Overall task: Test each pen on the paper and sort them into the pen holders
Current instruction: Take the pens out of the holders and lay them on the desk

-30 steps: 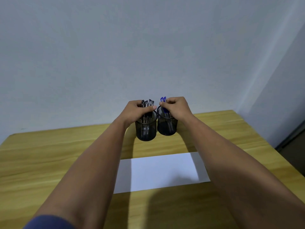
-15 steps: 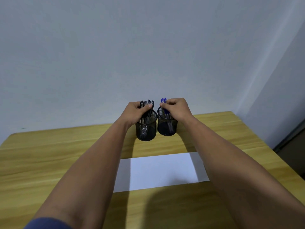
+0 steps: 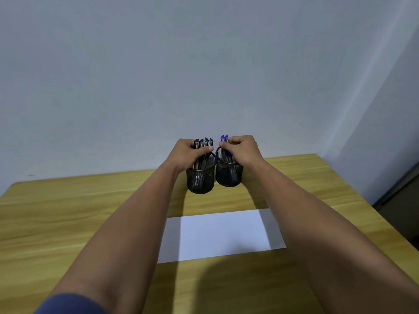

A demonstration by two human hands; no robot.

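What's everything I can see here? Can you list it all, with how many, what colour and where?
Table: one, yellow wood, fills the lower view.
Paper: one white sheet, flat on the table, near side of the holders.
Holders: two, black mesh, side by side at the table's far edge; left holder, right holder.
Black pens: at least four, upright in the left holder.
Blue pens: about two, upright in the right holder.
Wall: pale grey, behind the table.
Sleeve: one, dark blue, bottom left.
Left hand: grips the black pens.
Right hand: grips the blue pens.
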